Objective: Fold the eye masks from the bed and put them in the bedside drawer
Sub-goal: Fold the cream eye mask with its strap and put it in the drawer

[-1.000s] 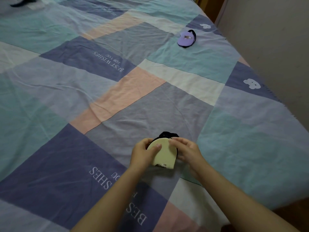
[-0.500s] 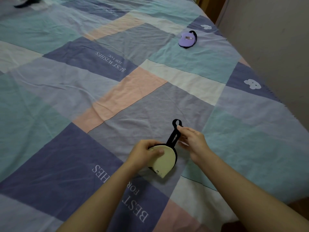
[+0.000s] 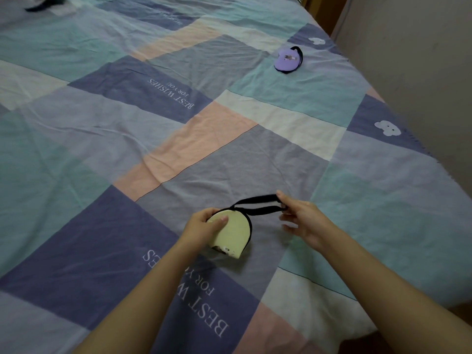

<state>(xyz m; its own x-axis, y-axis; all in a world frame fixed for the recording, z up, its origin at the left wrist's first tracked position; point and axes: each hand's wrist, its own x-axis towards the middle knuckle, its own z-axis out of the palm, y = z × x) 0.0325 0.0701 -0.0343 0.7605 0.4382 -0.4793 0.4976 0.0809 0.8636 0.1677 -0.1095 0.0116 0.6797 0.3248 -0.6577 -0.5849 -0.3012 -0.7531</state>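
A pale yellow eye mask (image 3: 233, 233), folded in half, lies near the front of the patchwork bed sheet (image 3: 127, 149). My left hand (image 3: 201, 226) grips its left edge with the thumb on top. My right hand (image 3: 301, 218) pinches the mask's black elastic strap (image 3: 258, 205) and holds it stretched out to the right. A folded purple eye mask (image 3: 287, 61) with a black strap lies far back on the right of the bed. The bedside drawer is not in view.
A dark strap-like item (image 3: 44, 3) lies at the far left top of the bed. A grey wall (image 3: 421, 72) runs along the bed's right edge, with a wooden piece (image 3: 321, 11) at the far corner.
My right hand has pulled the black strap out from behind the folded yellow mask, first upward and now stretched to the right. My left hand keeps hold of the mask.
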